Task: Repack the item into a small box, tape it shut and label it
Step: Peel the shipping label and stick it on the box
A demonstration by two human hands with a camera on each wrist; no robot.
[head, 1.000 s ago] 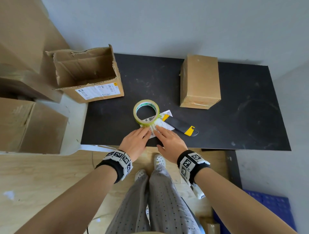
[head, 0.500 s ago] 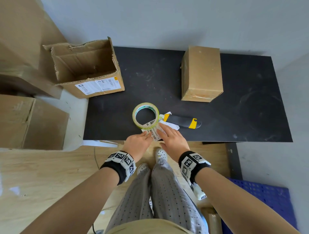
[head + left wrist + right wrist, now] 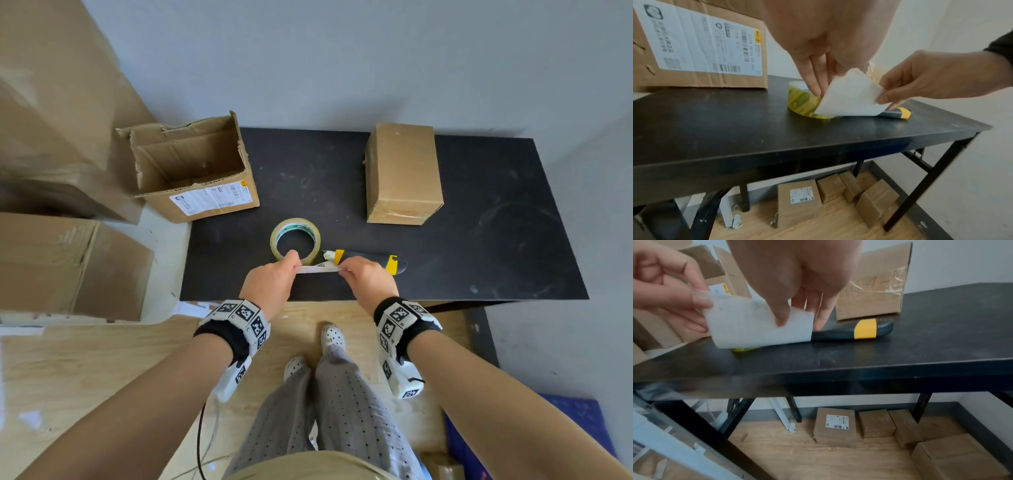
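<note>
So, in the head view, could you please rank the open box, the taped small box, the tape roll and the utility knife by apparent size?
1. open box, largest.
2. small box, taped shut.
3. and 4. tape roll and utility knife: unsure, since the right hand covers part of the knife.

The white label (image 3: 851, 95) shows only its blank back to both wrist views and, seen edge-on from the head view, its print cannot be read. It hides the near side of the tape roll (image 3: 295, 240) and the front end of the utility knife (image 3: 855, 331) behind it. The left hand (image 3: 818, 40) is cut off by the top edge of its wrist view.
</note>
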